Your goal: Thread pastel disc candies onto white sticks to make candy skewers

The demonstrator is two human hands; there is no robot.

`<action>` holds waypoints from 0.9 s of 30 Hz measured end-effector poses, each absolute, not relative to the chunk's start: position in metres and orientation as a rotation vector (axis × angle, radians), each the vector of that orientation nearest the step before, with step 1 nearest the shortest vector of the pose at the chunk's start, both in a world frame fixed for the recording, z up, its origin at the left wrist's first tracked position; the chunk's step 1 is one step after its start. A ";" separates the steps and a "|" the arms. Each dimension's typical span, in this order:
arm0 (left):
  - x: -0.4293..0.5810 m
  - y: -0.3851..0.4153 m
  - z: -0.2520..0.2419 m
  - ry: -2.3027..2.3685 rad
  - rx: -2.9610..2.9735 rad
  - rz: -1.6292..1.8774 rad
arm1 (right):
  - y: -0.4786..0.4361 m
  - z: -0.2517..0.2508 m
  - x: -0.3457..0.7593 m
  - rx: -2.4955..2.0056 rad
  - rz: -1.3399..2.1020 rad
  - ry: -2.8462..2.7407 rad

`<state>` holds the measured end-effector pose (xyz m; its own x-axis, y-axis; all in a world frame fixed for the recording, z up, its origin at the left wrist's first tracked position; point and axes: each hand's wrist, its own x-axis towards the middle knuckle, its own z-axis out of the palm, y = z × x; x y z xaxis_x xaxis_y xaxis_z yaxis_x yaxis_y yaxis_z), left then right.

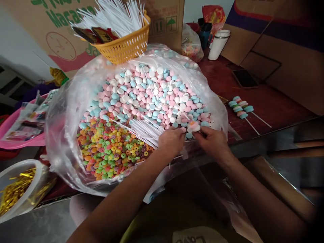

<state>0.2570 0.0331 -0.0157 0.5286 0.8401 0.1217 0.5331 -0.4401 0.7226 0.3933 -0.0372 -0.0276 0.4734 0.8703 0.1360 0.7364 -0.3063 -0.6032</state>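
Note:
A large clear plastic bag (215, 104) lies spread on the table, holding pink, white and blue marshmallow drops (152, 91) and colourful ring candies (108, 152). A bundle of white sticks (145, 130) rests on the candies. My left hand (172, 140) is closed beside the bundle's right end; what its fingers grip is hidden. Pinched at the fingertips of my right hand (212, 140) is a pinkish-white marshmallow (194, 127), with a bit of orange showing above it. Two finished-looking candy skewers (240, 107) lie to the right, with marshmallows and rings threaded on white sticks.
Behind the bag stands a yellow basket (124, 49) full of white sticks. Left are a pink basin (27, 141) with packets and a tub (37, 172) of gold ties. A phone (245, 78), a white tumbler (219, 44) and cardboard boxes (286, 57) are at the right.

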 end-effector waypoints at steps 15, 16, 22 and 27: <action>0.182 0.036 0.004 0.808 0.609 0.837 | -0.018 0.006 0.333 -1.263 1.106 -1.049; 0.177 0.031 0.005 0.801 0.599 0.853 | -0.017 0.009 0.320 -1.201 1.189 -1.013; 0.151 0.006 0.010 0.770 0.859 0.985 | -0.015 -0.001 0.274 -1.010 1.313 -0.764; 0.145 -0.001 0.008 0.788 0.975 1.101 | -0.018 0.005 0.270 -1.025 1.402 -0.778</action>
<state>0.1454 -0.0012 0.0077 0.2773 0.9596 -0.0471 -0.3535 0.1475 0.9237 0.2702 -0.0182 0.0052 0.0588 0.9884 -0.1400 -0.4042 -0.1047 -0.9087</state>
